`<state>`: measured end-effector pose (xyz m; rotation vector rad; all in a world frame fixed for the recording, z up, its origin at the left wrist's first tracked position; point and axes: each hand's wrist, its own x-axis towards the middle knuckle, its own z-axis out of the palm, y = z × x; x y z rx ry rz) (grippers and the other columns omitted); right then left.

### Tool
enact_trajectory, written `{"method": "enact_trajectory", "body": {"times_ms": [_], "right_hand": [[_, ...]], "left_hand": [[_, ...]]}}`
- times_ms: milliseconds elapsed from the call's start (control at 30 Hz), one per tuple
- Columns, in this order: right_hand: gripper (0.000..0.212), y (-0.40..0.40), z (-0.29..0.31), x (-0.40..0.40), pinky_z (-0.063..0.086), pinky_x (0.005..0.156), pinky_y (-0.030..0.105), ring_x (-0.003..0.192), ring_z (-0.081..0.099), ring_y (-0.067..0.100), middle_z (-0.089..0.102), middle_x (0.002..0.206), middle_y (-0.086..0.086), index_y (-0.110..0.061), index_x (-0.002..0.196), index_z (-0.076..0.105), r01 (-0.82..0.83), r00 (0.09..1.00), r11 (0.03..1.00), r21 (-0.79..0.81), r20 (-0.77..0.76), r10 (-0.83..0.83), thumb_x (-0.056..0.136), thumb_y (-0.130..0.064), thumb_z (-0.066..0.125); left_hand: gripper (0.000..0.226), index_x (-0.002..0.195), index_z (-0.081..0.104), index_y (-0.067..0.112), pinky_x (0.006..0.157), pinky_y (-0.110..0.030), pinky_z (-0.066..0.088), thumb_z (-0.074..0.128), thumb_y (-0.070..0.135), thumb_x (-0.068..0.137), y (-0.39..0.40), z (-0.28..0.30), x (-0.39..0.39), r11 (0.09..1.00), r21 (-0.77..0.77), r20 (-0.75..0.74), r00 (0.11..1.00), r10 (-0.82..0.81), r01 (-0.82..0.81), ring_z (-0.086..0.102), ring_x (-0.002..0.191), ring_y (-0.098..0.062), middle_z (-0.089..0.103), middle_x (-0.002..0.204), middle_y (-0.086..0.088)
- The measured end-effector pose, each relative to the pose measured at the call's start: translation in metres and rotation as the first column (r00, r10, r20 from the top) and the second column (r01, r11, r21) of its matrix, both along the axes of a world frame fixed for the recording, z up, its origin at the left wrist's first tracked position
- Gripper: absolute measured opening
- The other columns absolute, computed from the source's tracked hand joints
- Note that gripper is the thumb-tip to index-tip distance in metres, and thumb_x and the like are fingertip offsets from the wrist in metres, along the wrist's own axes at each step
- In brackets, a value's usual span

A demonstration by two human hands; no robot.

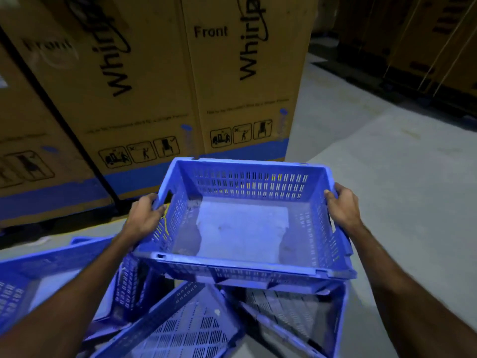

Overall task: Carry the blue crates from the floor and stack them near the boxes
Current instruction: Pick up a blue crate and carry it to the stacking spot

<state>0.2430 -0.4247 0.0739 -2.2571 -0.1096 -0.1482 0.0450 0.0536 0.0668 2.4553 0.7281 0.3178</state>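
Note:
An empty blue slotted crate [242, 228] hangs in front of me, carried between both hands. My left hand [144, 215] grips its left rim at the handle hole. My right hand [342, 206] grips the right rim, fingers curled over the edge. Below it, more blue crates lie tumbled on the floor: one tipped at the bottom middle [180, 329], one at the bottom right [296, 313], one at the left [33, 277]. Tall brown cardboard boxes [154, 86] stand just beyond the carried crate.
Grey concrete floor [387, 177] stretches to the right of the boxes. More strapped cartons on dark pallets [426, 52] line the far right. A dark gap [64, 130] runs between the left box and the middle one.

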Motion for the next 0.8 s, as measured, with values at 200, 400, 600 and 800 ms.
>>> {"method": "enact_trajectory", "body": {"times_ms": [200, 400, 600, 800], "right_hand": [[0.016, -0.027, 0.148, -0.019, 0.040, 0.071, 0.036, 0.077, 0.058, 0.034, 0.064, 0.080, 0.019, 0.000, 0.086, 0.058, 0.008, 1.000, 1.000, 0.014, -0.003, -0.008, 0.097, -0.012, 0.056], [0.016, -0.061, 0.251, -0.049, 0.036, 0.069, 0.032, 0.075, 0.057, 0.031, 0.063, 0.078, 0.015, -0.001, 0.084, 0.058, 0.022, 1.000, 0.999, 0.033, 0.017, -0.023, 0.097, -0.011, 0.056], [0.010, -0.090, 0.291, -0.081, 0.035, 0.070, 0.030, 0.078, 0.060, 0.026, 0.065, 0.080, 0.011, -0.009, 0.088, 0.062, 0.076, 0.996, 0.995, 0.070, 0.037, -0.079, 0.096, -0.009, 0.057], [0.014, -0.125, 0.311, -0.125, 0.038, 0.075, 0.028, 0.085, 0.061, 0.023, 0.067, 0.087, 0.007, -0.005, 0.103, 0.069, 0.210, 0.975, 0.971, 0.113, 0.051, -0.217, 0.097, -0.009, 0.057]], "left_hand": [[0.016, 0.081, 0.064, 0.014, 0.071, -0.042, 0.055, 0.068, 0.025, 0.092, -0.033, 0.161, -0.019, 1.000, -0.012, 0.013, 1.000, 0.004, -0.004, 0.069, 0.072, -0.026, 0.071, 0.070, -0.004], [0.015, 0.080, 0.064, 0.016, 0.070, -0.041, 0.054, 0.068, 0.024, 0.092, -0.065, 0.268, -0.038, 1.000, -0.030, 0.030, 1.000, 0.000, 0.001, 0.069, 0.074, -0.024, 0.072, 0.073, -0.003], [0.009, 0.085, 0.064, 0.018, 0.065, -0.038, 0.047, 0.065, 0.025, 0.091, -0.088, 0.314, -0.038, 0.998, -0.026, 0.033, 0.997, -0.063, 0.064, 0.066, 0.074, -0.028, 0.067, 0.072, -0.002], [0.008, 0.092, 0.069, 0.017, 0.069, -0.039, 0.048, 0.066, 0.024, 0.089, -0.110, 0.334, -0.015, 0.983, -0.010, 0.055, 0.981, -0.185, 0.186, 0.065, 0.080, -0.031, 0.069, 0.079, -0.006]]}}
